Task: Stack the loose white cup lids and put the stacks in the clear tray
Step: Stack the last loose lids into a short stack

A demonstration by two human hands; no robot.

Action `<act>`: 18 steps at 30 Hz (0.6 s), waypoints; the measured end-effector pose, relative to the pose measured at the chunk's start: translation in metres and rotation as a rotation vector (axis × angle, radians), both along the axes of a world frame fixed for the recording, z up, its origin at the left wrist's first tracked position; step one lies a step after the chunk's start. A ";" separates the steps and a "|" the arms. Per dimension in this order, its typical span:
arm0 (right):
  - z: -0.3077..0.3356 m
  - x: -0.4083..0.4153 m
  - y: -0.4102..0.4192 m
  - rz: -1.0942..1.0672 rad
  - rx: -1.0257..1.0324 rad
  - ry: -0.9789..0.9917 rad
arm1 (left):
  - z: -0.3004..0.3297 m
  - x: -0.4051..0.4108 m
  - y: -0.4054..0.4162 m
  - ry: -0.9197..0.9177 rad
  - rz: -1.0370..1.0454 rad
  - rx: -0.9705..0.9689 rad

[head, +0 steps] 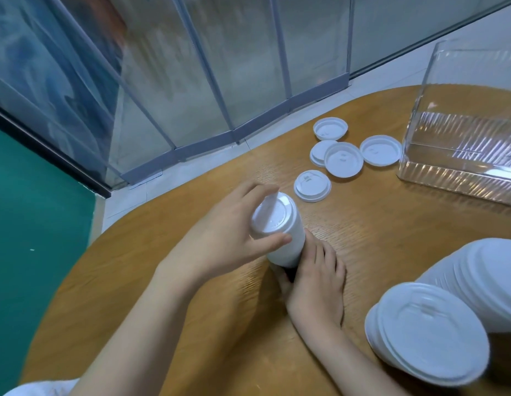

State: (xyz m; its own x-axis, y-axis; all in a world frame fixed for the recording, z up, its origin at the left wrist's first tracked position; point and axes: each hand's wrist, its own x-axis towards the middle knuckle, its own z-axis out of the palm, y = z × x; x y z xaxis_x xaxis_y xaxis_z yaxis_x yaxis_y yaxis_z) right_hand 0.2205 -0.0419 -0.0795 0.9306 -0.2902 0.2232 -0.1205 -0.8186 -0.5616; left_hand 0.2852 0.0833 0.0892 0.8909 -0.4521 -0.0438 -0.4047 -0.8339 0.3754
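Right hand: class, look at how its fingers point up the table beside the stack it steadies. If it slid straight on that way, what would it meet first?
Probably the nearest loose lid: the right hand points just past the lid stack toward it, though depth is uncertain.

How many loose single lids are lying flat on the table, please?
5: far lid, two overlapping lids, one beside the tray, one nearest the hands. Stacks could hide more.

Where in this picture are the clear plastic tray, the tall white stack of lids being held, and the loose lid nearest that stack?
Clear plastic tray [460, 178], head view, front wall near its base.
Tall white stack of lids [277, 232], head view, upper side.
Nearest loose white lid [312, 186], head view, centre of its top.
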 end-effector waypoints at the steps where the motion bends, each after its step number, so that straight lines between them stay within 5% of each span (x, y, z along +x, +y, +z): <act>1: 0.000 0.000 0.000 0.000 0.000 0.001 | -0.001 0.001 0.000 0.004 0.008 0.003; 15: 0.000 0.001 0.000 -0.026 0.026 0.004 | 0.007 0.013 0.008 0.120 0.036 -0.052; 18: 0.000 0.001 0.001 -0.020 0.019 0.004 | 0.014 0.033 0.014 0.091 0.056 -0.199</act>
